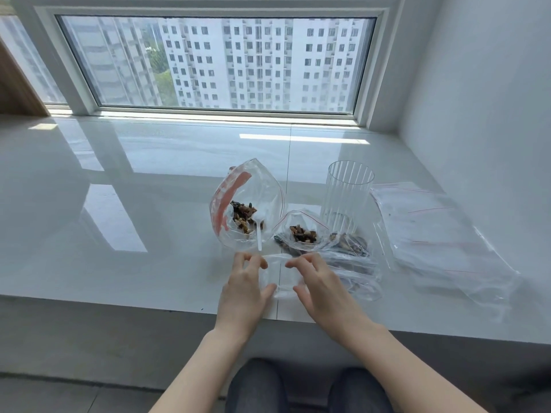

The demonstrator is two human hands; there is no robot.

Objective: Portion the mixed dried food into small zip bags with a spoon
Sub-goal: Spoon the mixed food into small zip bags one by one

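A person sits at a glossy white stone table [149, 204] under a wide window. Both hands hold 1 small clear plastic zip bag [280, 275], which looks empty, at the near edge. The left hand [244, 290] pinches its left side and the right hand [320, 286] pinches its right side, fingertips curled onto the top edge and thumbs below, as if parting the mouth. The bag lies flat between the 2 grips, its mouth facing away from the person.

The white plastic spoon [258, 231] lies just beyond the bag, slightly left of centre. Its handle points toward the person and its bowl rests in the brown mixed dried food [243, 217] inside a large open clear bag with a red stripe [247, 201]. The left hand is nearer the handle, though the right is only a little farther.

To the right, a small clear zip bag already holding food [302, 232] leans open before a tall ribbed clear glass [347, 198]. More filled bags seem to lie behind it, but overlapping plastic blurs their count. A stack of empty clear zip bags with red seals [441, 234] lies far right.

Whether the held bag is open yet cannot be told.
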